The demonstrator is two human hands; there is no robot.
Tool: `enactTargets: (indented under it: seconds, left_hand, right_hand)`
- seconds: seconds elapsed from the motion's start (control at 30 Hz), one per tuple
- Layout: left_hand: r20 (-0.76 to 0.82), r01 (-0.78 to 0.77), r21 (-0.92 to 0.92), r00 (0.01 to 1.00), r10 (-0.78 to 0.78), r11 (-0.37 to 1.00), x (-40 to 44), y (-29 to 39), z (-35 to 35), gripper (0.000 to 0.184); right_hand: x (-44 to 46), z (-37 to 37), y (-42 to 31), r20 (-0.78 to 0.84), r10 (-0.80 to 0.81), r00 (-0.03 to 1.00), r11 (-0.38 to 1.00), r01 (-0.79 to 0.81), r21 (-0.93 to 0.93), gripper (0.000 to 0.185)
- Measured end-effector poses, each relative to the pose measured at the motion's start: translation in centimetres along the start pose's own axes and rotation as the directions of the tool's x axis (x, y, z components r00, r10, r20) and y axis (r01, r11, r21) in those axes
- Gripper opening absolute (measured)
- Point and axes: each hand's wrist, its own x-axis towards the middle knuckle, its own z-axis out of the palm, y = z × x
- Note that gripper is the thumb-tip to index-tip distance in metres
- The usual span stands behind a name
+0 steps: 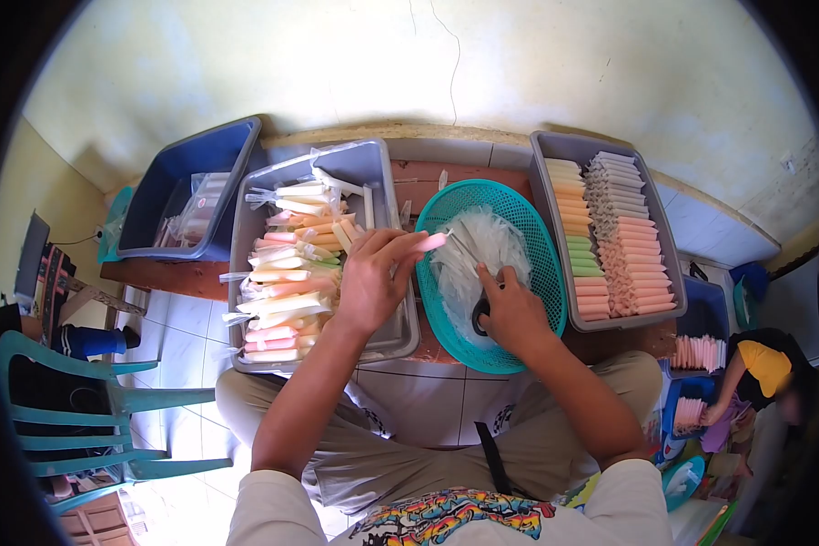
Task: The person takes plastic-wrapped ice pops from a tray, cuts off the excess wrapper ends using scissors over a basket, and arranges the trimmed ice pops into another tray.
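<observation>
My left hand (378, 273) is closed around a pink tube (435, 242) in plastic wrap, an ice-pop-like stick, its end poking out past the fingertips. My right hand (516, 309) grips black-handled scissors (480, 318), whose blades point up toward the tube's end. Both are over a teal mesh basket (548, 264) holding a heap of clear plastic scraps (487, 246). Left of it, a grey tub (400, 332) contains loosely piled cream, orange and pink tubes (282, 287) with long plastic tails. To the right, another grey tub (541, 146) carries neat rows of tubes (642, 264) grouped by colour.
A blue tub (182, 164) with some wrapped items stands at the left end of the wooden bench (446, 341). Green plastic chair (73, 419) sits at lower left. At right, another person (746, 373) reaches to tubs of pink tubes (696, 352). A wall runs behind.
</observation>
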Motion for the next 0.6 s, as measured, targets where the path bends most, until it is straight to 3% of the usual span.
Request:
enactTargets:
  seconds: [0.33,0.43,0.5,0.57,0.6]
  left_hand:
    - [-0.019,-0.065,0.009,0.998,0.065,0.998,0.7,1.3,-0.7,0.041]
    - [-0.035,-0.064,-0.021,0.997,0.064,0.998,1.1,2.6,-0.7,0.043]
    - [-0.028,-0.057,-0.06,0.998,0.056,0.997,1.5,3.6,-0.4,0.043]
    - [-0.015,0.08,-0.217,0.996,-0.085,0.973,2.0,5.1,0.4,0.043]
    - [0.013,0.086,-0.23,0.996,-0.085,0.969,2.5,5.8,0.7,0.047]
  right_hand:
    - [-0.7,-1.0,0.1,-0.061,-0.028,0.998,1.0,0.028,0.001,0.087]
    - [-1.3,-2.6,0.5,-0.124,-0.102,0.987,0.985,0.118,0.126,0.079]
    - [-1.2,-3.6,1.1,-0.258,-0.241,0.936,0.893,0.317,0.318,0.073]
    - [-1.8,-6.1,0.9,-0.286,-0.229,0.93,0.852,0.334,0.404,0.071]
    - [-2.1,-7.2,0.9,-0.308,-0.228,0.923,0.8,0.359,0.481,0.068]
